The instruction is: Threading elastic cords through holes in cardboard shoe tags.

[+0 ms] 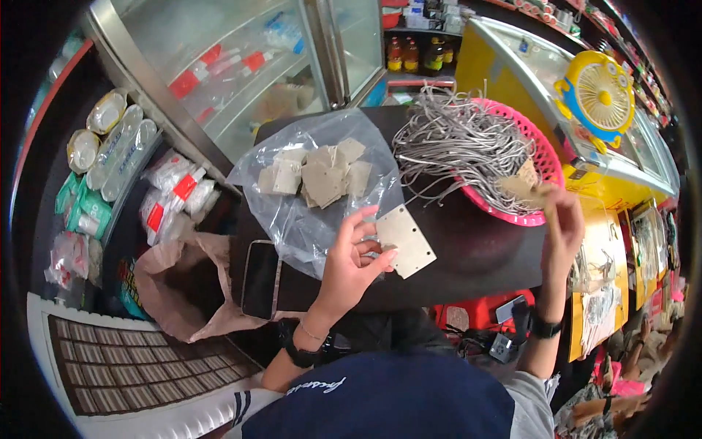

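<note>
My left hand (358, 252) pinches a thin beige square plate (406, 241) with small holes along its edges, held over the dark table. Left of it, a pile of similar plates (325, 172) lies on a clear plastic bag (281, 227). My right hand (561, 227) is at the near right rim of a pink basket (552, 150), fingers drawn together and slightly blurred. What they grip, if anything, I cannot make out. Their tips are beside a tan flat piece (521, 184) on the basket's contents. Many grey wires (464, 139) fill the basket and spill over its left side.
A phone (261, 279) lies at the table's left edge, beside an open brown bag (186, 285). A glass-door fridge (227, 66) stands behind. A yellow-and-blue fan (603, 95) sits by the yellow freezer (504, 73). Below the front edge is a red container (468, 311).
</note>
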A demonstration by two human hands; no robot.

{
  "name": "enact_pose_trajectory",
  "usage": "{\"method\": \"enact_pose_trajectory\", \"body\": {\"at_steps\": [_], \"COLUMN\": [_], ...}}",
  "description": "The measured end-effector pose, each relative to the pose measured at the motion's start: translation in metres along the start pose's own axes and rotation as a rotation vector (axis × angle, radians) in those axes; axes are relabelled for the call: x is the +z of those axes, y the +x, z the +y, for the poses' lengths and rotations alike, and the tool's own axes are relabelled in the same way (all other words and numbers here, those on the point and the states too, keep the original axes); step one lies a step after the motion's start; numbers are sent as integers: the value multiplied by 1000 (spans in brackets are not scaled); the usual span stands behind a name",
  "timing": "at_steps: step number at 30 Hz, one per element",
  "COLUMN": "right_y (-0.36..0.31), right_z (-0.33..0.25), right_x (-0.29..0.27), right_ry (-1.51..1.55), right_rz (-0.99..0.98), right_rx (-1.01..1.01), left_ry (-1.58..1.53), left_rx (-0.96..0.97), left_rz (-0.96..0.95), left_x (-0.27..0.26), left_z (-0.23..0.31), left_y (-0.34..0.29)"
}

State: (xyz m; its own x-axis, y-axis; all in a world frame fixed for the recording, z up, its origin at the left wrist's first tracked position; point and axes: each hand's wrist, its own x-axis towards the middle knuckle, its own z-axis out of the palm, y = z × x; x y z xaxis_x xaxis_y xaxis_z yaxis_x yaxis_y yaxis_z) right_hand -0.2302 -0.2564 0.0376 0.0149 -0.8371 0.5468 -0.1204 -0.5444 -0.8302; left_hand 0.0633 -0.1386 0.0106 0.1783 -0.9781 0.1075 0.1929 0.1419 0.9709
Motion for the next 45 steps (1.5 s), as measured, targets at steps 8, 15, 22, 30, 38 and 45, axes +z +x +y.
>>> {"method": "enact_pose_trajectory", "body": {"at_steps": [8, 15, 22, 30, 38, 45], "right_y": [-50, -46, -52, -46, -53, -47], "right_z": [-37, -36, -45, -40, -50, -54], "right_x": [84, 104, 110, 104, 116, 122], "right_ry": [307, 270, 249, 63, 285, 98], "right_rz": [-401, -495, -319, -372, -524, -643], "right_rx": [101, 7, 203, -270, -76, -229], "left_ry": [-13, -8, 60, -12, -436, -438], "left_rx": [-21, 35, 60, 75, -288, -264], "left_rz": [-3, -75, -158, -210, -474, -533], "left_x": [-7, -16, -18, -24, -33, -37], "left_z": [14, 16, 17, 12, 3, -5], "left_y": [1, -12, -16, -14, -10, -16]}}
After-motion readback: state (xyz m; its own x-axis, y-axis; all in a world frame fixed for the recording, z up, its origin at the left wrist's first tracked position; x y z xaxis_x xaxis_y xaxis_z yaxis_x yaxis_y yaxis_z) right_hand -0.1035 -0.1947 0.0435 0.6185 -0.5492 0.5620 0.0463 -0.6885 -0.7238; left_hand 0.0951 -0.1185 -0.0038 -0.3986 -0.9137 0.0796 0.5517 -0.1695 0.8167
